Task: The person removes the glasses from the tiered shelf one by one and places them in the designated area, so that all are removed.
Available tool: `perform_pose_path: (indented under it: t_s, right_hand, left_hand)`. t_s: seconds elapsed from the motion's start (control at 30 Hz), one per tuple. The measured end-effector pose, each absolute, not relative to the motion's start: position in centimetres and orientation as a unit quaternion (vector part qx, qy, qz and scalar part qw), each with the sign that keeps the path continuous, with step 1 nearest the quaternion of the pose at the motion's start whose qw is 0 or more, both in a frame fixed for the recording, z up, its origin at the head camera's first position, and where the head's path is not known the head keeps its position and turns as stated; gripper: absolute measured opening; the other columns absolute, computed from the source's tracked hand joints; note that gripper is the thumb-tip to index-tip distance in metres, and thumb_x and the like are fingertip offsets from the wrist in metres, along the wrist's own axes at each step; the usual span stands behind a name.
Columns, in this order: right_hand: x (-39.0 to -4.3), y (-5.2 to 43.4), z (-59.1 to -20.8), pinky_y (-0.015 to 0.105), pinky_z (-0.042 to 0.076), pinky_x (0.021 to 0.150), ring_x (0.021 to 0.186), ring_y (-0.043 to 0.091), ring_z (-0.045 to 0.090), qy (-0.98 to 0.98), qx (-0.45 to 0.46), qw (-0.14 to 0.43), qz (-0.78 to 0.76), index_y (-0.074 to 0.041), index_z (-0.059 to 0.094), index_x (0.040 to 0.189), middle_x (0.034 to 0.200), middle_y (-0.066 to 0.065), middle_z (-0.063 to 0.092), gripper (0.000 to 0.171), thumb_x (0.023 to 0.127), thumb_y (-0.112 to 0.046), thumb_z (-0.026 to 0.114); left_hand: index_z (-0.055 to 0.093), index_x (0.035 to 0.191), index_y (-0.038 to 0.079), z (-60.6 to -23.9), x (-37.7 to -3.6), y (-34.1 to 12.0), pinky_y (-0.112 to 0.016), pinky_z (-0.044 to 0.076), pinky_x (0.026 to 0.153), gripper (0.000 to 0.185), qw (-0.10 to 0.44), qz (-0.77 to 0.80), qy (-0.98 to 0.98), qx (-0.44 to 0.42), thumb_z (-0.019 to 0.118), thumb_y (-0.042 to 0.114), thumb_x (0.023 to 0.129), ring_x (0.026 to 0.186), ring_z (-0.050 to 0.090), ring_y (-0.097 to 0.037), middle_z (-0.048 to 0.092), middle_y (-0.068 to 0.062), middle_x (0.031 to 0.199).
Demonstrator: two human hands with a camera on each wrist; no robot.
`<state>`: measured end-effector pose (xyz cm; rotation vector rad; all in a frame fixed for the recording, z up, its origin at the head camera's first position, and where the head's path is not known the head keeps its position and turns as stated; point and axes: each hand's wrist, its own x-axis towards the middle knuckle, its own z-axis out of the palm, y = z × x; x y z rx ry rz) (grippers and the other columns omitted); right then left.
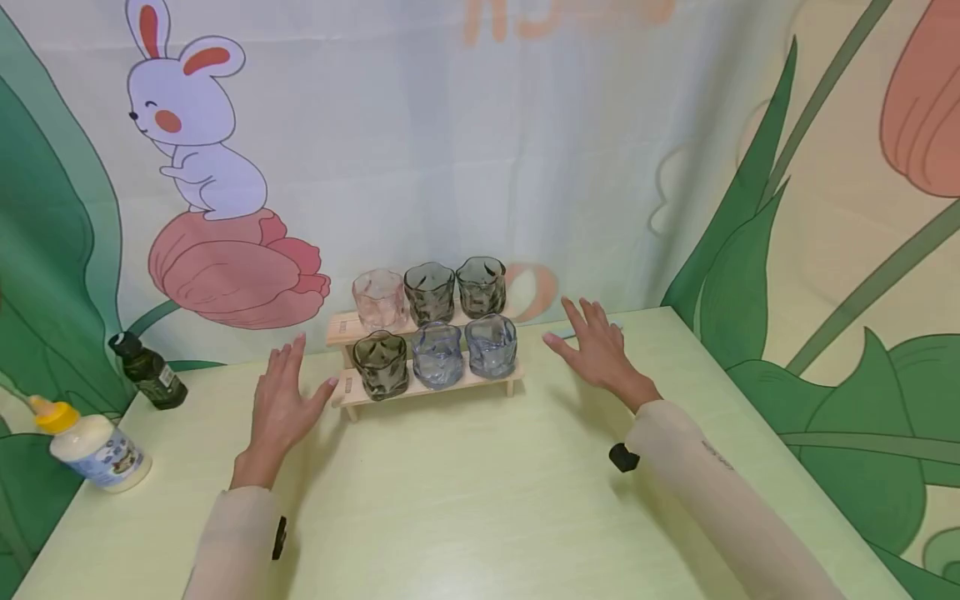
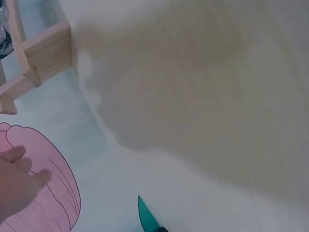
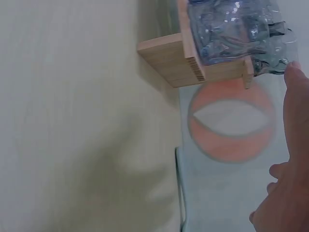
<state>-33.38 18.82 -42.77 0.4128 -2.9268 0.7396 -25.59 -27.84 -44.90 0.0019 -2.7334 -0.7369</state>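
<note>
Wooden two-step rack [image 1: 420,390] holds six tumblers on the bench [image 1: 480,500], flanked by the left hand [image 1: 281,400] and right hand [image 1: 596,350], fingers spread, gripping nothing. Bottle [image 1: 93,450] label writing is too small to read.

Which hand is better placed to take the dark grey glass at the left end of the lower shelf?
Left. The left hand lies open beside the dark grey ribbed glass; the right hand is beyond the rack's far end.

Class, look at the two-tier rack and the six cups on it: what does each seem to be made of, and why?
Rack: pale unfinished wood, likely bamboo; layered end grain shows in the right wrist view. Cups: clear and tinted glass, perhaps plastic; see-through, rippled, glinting walls.
</note>
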Motion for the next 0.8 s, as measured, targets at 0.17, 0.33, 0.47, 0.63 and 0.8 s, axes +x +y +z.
perform_pose_path:
  t_s: [0.17, 0.33, 0.47, 0.63, 0.8]
  right_hand:
    - [-34.1, 18.5, -41.7, 0.07, 0.015, 0.114, 0.154, 0.042, 0.009, -0.941, 0.162, 0.028, 0.297, -0.023, 0.008, 0.162, 0.168, 0.018, 0.009, 0.082, 0.099, -0.062, 0.043]
    - [-34.9, 17.7, -40.6, 0.063, 0.018, 0.118, 0.154, 0.038, 0.014, -0.918, 0.184, 0.017, 0.35, -0.023, 0.008, 0.162, 0.168, 0.011, 0.013, 0.081, 0.1, -0.057, 0.046]
    - [-35.5, 16.7, -39.7, 0.064, 0.024, 0.115, 0.151, 0.037, 0.024, -0.911, 0.187, 0.018, 0.366, -0.023, 0.009, 0.162, 0.167, 0.012, 0.019, 0.081, 0.1, -0.054, 0.05]
    - [-36.4, 15.4, -38.9, 0.064, 0.031, 0.111, 0.146, 0.037, 0.034, -0.9, 0.182, 0.018, 0.397, -0.023, 0.012, 0.162, 0.161, 0.019, 0.03, 0.084, 0.097, -0.055, 0.056]
    - [-37.3, 14.3, -38.6, 0.062, 0.034, 0.111, 0.145, 0.037, 0.036, -0.896, 0.184, 0.015, 0.405, -0.024, 0.014, 0.161, 0.159, 0.02, 0.033, 0.085, 0.096, -0.052, 0.06]
  left_hand:
    - [0.016, 0.161, 0.019, -44.4, -26.3, -26.9, -0.07, 0.029, 0.107, 0.077, 0.13, -0.337, -0.932, -0.021, 0.061, 0.025, 0.098, 0.143, 0.032, -0.052, 0.03, -0.026, 0.16]
    - [0.018, 0.16, 0.019, -44.4, -27.0, -26.2, -0.069, 0.032, 0.106, 0.073, 0.116, -0.357, -0.926, -0.04, 0.059, 0.018, 0.099, 0.139, 0.037, -0.054, 0.035, -0.029, 0.156]
    - [0.018, 0.16, 0.019, -44.5, -27.4, -26.1, -0.069, 0.03, 0.109, 0.072, 0.104, -0.361, -0.926, -0.048, 0.058, 0.016, 0.1, 0.142, 0.034, -0.05, 0.033, -0.029, 0.157]
    - [0.018, 0.16, 0.017, -44.8, -28.0, -26.3, -0.065, 0.03, 0.111, 0.072, 0.091, -0.384, -0.917, -0.054, 0.058, 0.012, 0.1, 0.142, 0.037, -0.049, 0.032, -0.03, 0.157]
    - [0.022, 0.159, 0.015, -45.5, -28.4, -26.2, -0.059, 0.037, 0.109, 0.071, 0.085, -0.423, -0.9, -0.065, 0.059, 0.005, 0.099, 0.133, 0.046, -0.052, 0.041, -0.035, 0.149]
